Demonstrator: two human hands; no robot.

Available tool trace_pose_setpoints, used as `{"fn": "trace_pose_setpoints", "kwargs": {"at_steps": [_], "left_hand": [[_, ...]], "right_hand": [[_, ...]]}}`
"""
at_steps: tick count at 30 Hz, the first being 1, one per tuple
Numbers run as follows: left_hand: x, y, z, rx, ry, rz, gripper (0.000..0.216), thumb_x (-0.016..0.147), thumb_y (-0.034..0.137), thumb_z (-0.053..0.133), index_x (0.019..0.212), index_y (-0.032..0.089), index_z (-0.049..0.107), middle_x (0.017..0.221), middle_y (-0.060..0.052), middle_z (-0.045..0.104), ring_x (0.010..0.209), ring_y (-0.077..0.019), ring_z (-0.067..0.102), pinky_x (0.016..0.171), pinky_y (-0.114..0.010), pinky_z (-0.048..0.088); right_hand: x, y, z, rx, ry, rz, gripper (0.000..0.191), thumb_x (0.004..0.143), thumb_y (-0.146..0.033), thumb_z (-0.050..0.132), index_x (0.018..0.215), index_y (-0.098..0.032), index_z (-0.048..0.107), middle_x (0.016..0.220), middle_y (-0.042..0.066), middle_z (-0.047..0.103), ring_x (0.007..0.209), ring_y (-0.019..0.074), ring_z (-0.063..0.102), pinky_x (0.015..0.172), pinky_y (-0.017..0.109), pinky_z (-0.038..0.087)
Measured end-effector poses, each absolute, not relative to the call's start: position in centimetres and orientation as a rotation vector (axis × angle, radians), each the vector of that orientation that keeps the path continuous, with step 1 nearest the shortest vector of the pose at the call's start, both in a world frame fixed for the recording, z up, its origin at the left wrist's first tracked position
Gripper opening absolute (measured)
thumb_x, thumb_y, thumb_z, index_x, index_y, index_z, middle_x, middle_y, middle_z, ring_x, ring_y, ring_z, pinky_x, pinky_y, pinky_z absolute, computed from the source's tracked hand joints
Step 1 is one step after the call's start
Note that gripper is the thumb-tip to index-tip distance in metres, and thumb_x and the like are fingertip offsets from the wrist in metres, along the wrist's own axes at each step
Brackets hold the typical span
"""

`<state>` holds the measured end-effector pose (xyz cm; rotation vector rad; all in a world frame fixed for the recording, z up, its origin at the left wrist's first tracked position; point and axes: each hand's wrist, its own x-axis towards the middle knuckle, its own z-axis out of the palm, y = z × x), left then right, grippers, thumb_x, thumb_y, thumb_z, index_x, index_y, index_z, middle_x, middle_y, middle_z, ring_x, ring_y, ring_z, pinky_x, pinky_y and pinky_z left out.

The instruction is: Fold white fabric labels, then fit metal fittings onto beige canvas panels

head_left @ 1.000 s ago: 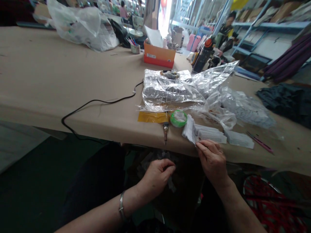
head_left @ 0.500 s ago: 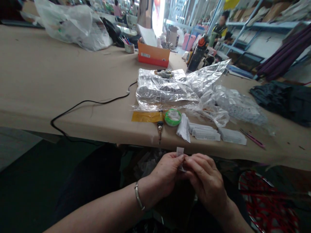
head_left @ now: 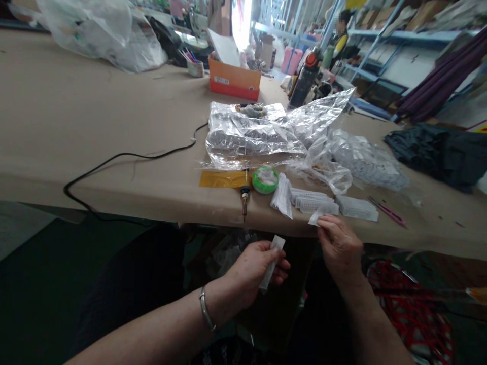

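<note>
My left hand [head_left: 251, 266], below the table edge, is closed with the thumb pressing a narrow white label strip [head_left: 279, 243]. My right hand [head_left: 340, 243] is at the table's front edge, its fingertips pinching a small white label [head_left: 314, 218]. Just beyond those fingers lie a stack of white labels [head_left: 310, 198] and another stack [head_left: 357, 208]. Fanned white labels [head_left: 281, 197] rest to the left of them. Near these are a round green tub [head_left: 255, 183] with whitish contents and a soldering-iron-like tool [head_left: 244, 196], tip toward me.
An amber strip [head_left: 218, 179] lies under the tool, whose black cord [head_left: 129, 154] seems to run left. Clear plastic bags [head_left: 254, 137], pink tweezers [head_left: 388, 212], an orange box [head_left: 234, 81] and a dark bottle [head_left: 303, 83] occupy the table [head_left: 114, 111]. A person stands far back.
My hands were together on one white strip; now they are apart. My right hand has moved up and right to the label stacks and pinches a label. The view has shifted slightly.
</note>
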<state>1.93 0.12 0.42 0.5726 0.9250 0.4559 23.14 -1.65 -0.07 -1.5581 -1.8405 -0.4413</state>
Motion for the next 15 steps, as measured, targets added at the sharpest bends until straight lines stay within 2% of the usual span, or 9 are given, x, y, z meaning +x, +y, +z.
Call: {"fn": "trace_pose_setpoints", "kwargs": {"at_steps": [3, 7, 11, 15], "left_hand": [[1.9, 0.2, 0.8, 0.526, 0.903, 0.439, 0.017, 0.086, 0.025, 0.054, 0.088, 0.009, 0.061, 0.074, -0.008, 0.066, 0.054, -0.0116, 0.06, 0.055, -0.025, 0.048], [1.8, 0.2, 1.7, 0.424, 0.759, 0.512, 0.012, 0.076, 0.019, 0.062, 0.078, 0.008, 0.064, 0.064, -0.004, 0.061, 0.05, -0.0092, 0.054, 0.05, -0.022, 0.041], [1.7, 0.2, 2.0, 0.342, 0.782, 0.598, 0.006, 0.068, 0.013, 0.063, 0.069, 0.007, 0.063, 0.063, -0.004, 0.06, 0.051, -0.0079, 0.052, 0.048, -0.019, 0.036], [1.6, 0.1, 1.6, 0.359, 0.727, 0.558, 0.009, 0.072, 0.015, 0.062, 0.071, 0.006, 0.064, 0.066, -0.005, 0.061, 0.053, -0.0082, 0.054, 0.048, -0.018, 0.037]], "right_hand": [[21.3, -2.6, 0.7, -1.402, -1.832, -0.28, 0.016, 0.086, -0.011, 0.058, 0.097, -0.02, 0.064, 0.104, 0.008, 0.066, 0.102, 0.0221, 0.062, 0.089, 0.041, 0.051], [17.7, -4.6, 0.9, -1.094, -2.146, -0.069, 0.019, 0.086, -0.009, 0.058, 0.101, -0.02, 0.063, 0.105, 0.008, 0.067, 0.114, 0.0244, 0.057, 0.096, 0.046, 0.047], [15.9, -5.5, 0.0, -1.069, -2.241, -0.044, 0.018, 0.089, -0.008, 0.052, 0.098, -0.018, 0.063, 0.103, 0.008, 0.069, 0.114, 0.0221, 0.057, 0.098, 0.044, 0.046], [15.6, -5.7, -0.2, -1.069, -2.264, -0.031, 0.017, 0.09, -0.009, 0.051, 0.097, -0.017, 0.064, 0.104, 0.008, 0.069, 0.116, 0.022, 0.056, 0.098, 0.043, 0.046]]}}
